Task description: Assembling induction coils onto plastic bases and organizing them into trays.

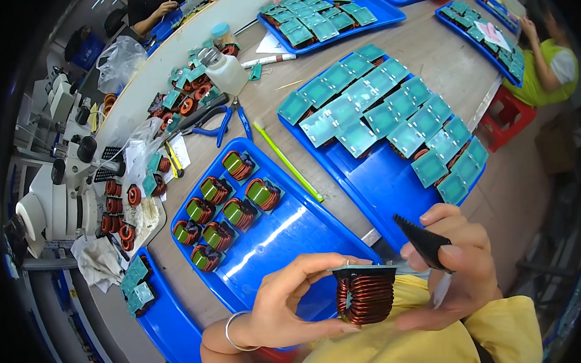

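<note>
My left hand [286,302] grips a copper-wound coil [365,298] by its sides, thumb below and fingers above. A green board with short pins caps the coil's upper end. Close to its right, my right hand [465,255] pinches a black tapered tool [424,242] with a rough, bristle-like edge; its exact kind is unclear. Something whitish and translucent [442,290] shows under those fingers. Beyond my left hand lies a blue tray [274,247] with several coils [240,213] in it, their yellow-green faces up.
A larger blue tray [375,187] on the right holds rows of green-board coils. Similar trays stand at the back and lower left. Pliers [220,125], a yellow-green stick [289,162], a bottle [224,71] and loose coils lie leftward. A co-worker [551,66] sits far right.
</note>
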{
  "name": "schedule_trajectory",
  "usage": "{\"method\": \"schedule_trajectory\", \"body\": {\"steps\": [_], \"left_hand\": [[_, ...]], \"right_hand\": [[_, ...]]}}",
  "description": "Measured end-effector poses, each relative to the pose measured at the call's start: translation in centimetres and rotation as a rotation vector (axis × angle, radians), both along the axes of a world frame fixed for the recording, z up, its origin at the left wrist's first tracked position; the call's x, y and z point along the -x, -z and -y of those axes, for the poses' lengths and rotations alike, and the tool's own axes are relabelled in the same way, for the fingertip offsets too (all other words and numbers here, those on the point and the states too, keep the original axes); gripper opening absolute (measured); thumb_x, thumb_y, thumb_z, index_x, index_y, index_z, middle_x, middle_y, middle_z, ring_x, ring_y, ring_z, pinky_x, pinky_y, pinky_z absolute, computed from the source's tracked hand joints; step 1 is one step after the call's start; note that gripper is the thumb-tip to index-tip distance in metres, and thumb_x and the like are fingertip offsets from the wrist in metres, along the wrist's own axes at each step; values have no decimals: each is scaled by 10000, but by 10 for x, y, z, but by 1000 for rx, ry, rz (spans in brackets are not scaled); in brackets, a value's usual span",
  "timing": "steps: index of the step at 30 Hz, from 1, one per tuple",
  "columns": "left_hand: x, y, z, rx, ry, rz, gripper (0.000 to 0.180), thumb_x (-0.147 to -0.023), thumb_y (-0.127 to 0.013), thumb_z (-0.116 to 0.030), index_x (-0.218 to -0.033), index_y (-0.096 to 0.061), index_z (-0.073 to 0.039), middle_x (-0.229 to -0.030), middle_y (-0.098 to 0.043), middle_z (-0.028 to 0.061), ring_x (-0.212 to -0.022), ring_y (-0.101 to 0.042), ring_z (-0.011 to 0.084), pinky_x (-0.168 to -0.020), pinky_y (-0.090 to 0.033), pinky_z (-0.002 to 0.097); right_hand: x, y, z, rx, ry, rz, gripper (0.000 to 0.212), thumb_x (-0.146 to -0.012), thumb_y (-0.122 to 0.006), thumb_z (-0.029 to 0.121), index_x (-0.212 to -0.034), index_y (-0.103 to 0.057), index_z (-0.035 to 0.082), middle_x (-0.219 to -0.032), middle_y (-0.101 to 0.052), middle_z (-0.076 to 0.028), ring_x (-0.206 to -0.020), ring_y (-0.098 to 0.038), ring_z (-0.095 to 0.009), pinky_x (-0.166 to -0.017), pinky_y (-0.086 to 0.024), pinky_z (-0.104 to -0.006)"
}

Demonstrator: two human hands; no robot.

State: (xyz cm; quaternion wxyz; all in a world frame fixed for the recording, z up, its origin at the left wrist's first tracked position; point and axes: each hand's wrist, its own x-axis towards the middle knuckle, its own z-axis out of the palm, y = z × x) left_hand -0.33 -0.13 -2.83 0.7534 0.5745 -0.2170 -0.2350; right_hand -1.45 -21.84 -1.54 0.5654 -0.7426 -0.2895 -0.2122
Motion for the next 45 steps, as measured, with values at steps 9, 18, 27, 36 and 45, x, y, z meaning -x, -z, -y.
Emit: {"method": "schedule_trajectory", "body": {"steps": [9, 18, 27, 36, 45], "left_hand": [[-1, 1, -5, 16, 111, -30, 742, -633, -793, -43, -1240, -387, 86, -1202, -483, 178, -1126, -491, 246, -981, -379, 364], [-4, -6, -4, 22, 99, 85, 697, -643, -781, -31, -1220, -406, 80, -1188, -496, 209, -1110, -507, 285, -965, -390, 378], [-5, -6, -2, 12, 42, 180, 652, -642, -774, -29, -1192, -438, 68, -1168, -508, 239, -1089, -524, 313, -934, -413, 389], [-7, -6, 0, 0, 4, 255, 628, -642, -768, -27, -1179, -455, 63, -1158, -519, 229, -1102, -512, 311, -930, -409, 377], [-9, -13, -7, -236, -139, 381, 633, -554, -849, -163, -1064, -545, 54, -999, -585, 158, -865, -569, 223, -784, -452, 305]], "right_hand": [[4, 6, -10, -121, -14, -53, 648, -578, -833, 153, -1113, -520, -35, -1013, -536, -132, -812, -549, -210, -677, -453, -312], [7, 11, -16, -206, -21, -4, 629, -586, -823, 123, -1107, -520, -58, -1015, -528, -149, -811, -570, -214, -662, -475, -310], [6, 7, -16, -190, -45, 14, 606, -598, -811, 91, -1111, -523, -51, -1005, -517, -143, -835, -574, -216, -681, -466, -314], [5, 8, -16, -172, -71, 19, 608, -602, -804, 80, -1121, -516, -55, -1024, -518, -149, -838, -573, -222, -673, -466, -305], [1, 11, -9, 67, -137, -96, 889, -607, -823, 123, -1300, -276, 14, -1097, -379, -129, -923, -577, -262, -756, -475, -350]]}}
